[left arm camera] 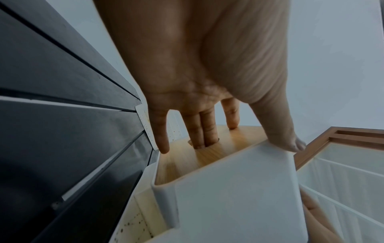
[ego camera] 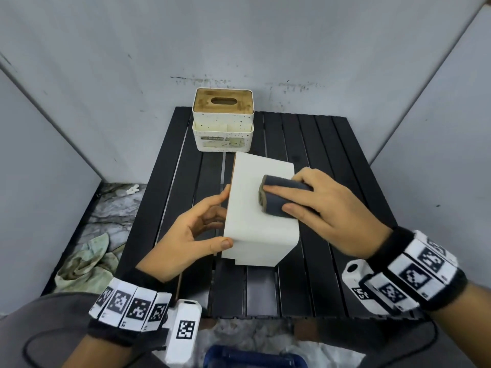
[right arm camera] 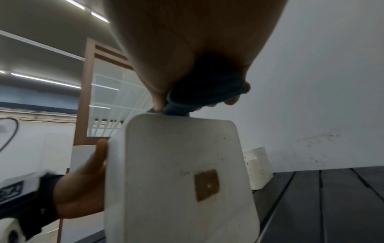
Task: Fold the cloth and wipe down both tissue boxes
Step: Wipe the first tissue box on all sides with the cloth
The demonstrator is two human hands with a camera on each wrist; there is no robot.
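head | left hand [ego camera: 186, 235] grip clamps white tissue box [ego camera: 255, 219] | right hand [ego camera: 329, 205] grip clamps cloth [ego camera: 279, 197] | rear box [ego camera: 223, 123] label "TISSUE"

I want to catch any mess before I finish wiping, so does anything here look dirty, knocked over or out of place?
Yes. The white tissue box lies on its side, and its underside has a brown patch with dark specks. A crumpled, stained rag lies on the floor left of the table.

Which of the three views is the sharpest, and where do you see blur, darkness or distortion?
Head view: sharpest, evenly lit, walls bent by the wide lens. Left wrist view: dim; the palm of the left hand is soft, the white tissue box blurred. Right wrist view: the right hand is in shadow, the folded cloth dark, ceiling lights glaring.
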